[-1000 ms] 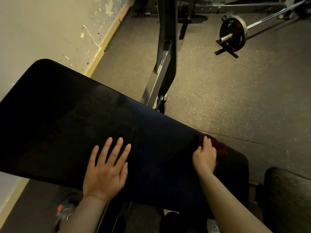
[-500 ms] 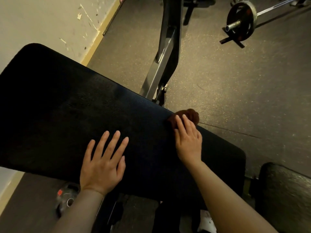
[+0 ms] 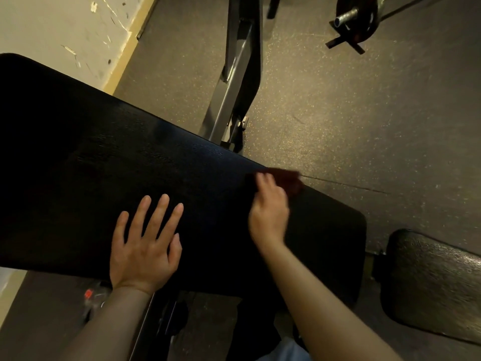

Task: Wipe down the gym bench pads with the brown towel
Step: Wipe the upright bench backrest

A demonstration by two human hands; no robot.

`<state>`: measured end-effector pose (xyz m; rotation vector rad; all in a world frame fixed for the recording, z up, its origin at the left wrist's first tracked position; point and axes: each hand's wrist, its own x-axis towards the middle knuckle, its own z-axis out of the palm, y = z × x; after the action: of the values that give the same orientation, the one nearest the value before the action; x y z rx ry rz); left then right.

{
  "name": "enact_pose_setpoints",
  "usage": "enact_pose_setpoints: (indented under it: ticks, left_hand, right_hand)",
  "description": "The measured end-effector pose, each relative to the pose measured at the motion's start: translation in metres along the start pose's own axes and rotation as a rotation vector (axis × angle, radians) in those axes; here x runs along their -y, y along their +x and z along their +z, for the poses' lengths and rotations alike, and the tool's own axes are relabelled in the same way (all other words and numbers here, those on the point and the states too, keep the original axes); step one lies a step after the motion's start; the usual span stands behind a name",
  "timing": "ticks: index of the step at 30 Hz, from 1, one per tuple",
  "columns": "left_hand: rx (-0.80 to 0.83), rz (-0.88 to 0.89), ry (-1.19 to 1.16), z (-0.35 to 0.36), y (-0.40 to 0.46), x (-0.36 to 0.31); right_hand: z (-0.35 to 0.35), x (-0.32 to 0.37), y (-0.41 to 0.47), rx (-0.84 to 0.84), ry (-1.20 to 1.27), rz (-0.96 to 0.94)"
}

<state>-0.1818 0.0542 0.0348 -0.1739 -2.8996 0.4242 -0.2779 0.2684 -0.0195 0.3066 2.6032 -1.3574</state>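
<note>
Head view, looking down: the brown towel (image 3: 287,179) sits bunched at the far edge of the long black bench pad (image 3: 109,178), toward its right end, partly over the rim and blurred. On top of it is the right hand (image 3: 269,212), fingers curled down onto the cloth and gripping it against the pad; the hand is smeared with motion blur, so the exact finger placement is hard to read. Over to the left, the left hand (image 3: 145,246) lies flat on the same pad near its close edge, fingers straight and spread, palm down, holding nothing. The two hands are well apart on the padding.

Just right of the long pad, across a narrow gap, a second black pad (image 3: 432,285) shows a grainy texture. Behind the bench, a grey metal frame upright (image 3: 235,82) rises from the speckled rubber floor (image 3: 351,121). Top right, a barbell with a black weight plate (image 3: 358,16) rests on the floor. Top left, a scuffed pale wall (image 3: 57,24) meets the floor along a yellow skirting strip (image 3: 127,48). Down at bottom left, below the pad, a small blurred object with a red patch (image 3: 89,294) lies on the floor.
</note>
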Motion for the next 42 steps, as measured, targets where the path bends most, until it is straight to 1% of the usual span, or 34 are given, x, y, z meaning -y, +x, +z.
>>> enact_pose_setpoints:
  ticks: [2,3,4,6,7,8,11,12,15,17,18,20,22,23,25,27,28,29,30,32,35,37,40,42]
  left_hand:
    - [0.002,-0.001,0.008,-0.001,0.001,0.001]
    - [0.008,0.000,0.012,-0.001,0.000,0.001]
    - [0.010,0.003,0.011,-0.001,0.000,0.000]
    - [0.011,-0.002,0.005,-0.002,0.000,-0.001]
    - [0.014,-0.006,0.006,-0.001,0.001,-0.001]
    - [0.015,-0.008,0.009,-0.001,0.000,0.000]
    - [0.014,0.004,0.022,0.000,0.001,0.000]
    - [0.016,0.004,0.024,0.001,0.000,0.000]
    - [0.010,-0.003,0.018,0.001,0.000,-0.001]
    - [0.007,-0.003,0.018,0.002,0.000,-0.001]
    - [0.012,-0.003,0.012,0.001,0.000,-0.001]
    - [0.019,-0.004,0.007,0.000,0.000,-0.001]
    - [0.020,-0.007,0.005,0.001,0.000,-0.003]
    - [0.022,-0.011,-0.002,0.001,-0.001,-0.003]
    - [0.025,-0.014,-0.008,0.001,0.000,-0.002]
    - [0.025,-0.001,0.009,0.001,0.001,-0.002]
    - [0.020,0.004,0.012,0.000,0.001,-0.003]
    - [0.015,0.006,0.010,-0.001,0.001,-0.003]
    - [0.016,0.003,0.008,-0.002,0.002,-0.004]
    - [0.023,-0.006,-0.001,-0.004,0.003,-0.005]
    - [0.020,-0.034,-0.019,-0.004,0.001,-0.008]
    - [0.016,-0.038,-0.040,-0.002,0.000,-0.009]
    - [0.004,-0.036,-0.069,-0.005,0.006,-0.007]
    - [-0.046,-0.083,-0.182,-0.010,0.002,-0.010]
  right_hand:
    - [0.012,0.039,-0.015,0.124,-0.006,-0.284]
    - [0.016,0.048,-0.016,0.165,-0.036,-0.377]
    - [0.018,0.048,-0.014,0.174,-0.087,-0.436]
    - [0.018,0.031,-0.002,0.144,-0.174,-0.450]
    - [0.017,0.017,0.005,0.115,-0.202,-0.407]
    - [0.013,0.001,0.011,0.091,-0.226,-0.322]
    - [-0.009,-0.056,0.026,0.067,-0.279,0.067]
    - [-0.021,-0.078,0.027,0.056,-0.287,0.168]
    - [-0.052,-0.123,0.028,0.044,-0.258,0.322]
    - [-0.050,-0.121,0.031,0.023,-0.184,0.374]
    - [-0.045,-0.111,0.030,0.011,-0.152,0.371]
    - [-0.028,-0.082,0.026,0.000,-0.088,0.286]
    - [-0.013,-0.048,0.014,0.011,0.002,0.151]
    - [-0.008,-0.030,0.006,0.047,0.051,0.056]
    - [0.001,0.009,-0.010,0.179,0.091,-0.194]
    - [0.011,0.042,-0.019,0.276,0.003,-0.464]
    - [0.016,0.052,-0.020,0.272,-0.062,-0.570]
    - [0.020,0.055,-0.018,0.248,-0.122,-0.633]
    - [0.023,0.053,-0.014,0.222,-0.167,-0.658]
    - [0.024,0.032,-0.004,0.190,-0.197,-0.648]
    - [0.020,-0.002,0.004,0.137,-0.200,-0.539]
    - [0.021,-0.009,0.006,0.135,-0.222,-0.479]
    - [0.027,0.010,0.012,0.164,-0.257,-0.544]
    - [0.030,0.028,0.014,0.194,-0.271,-0.611]
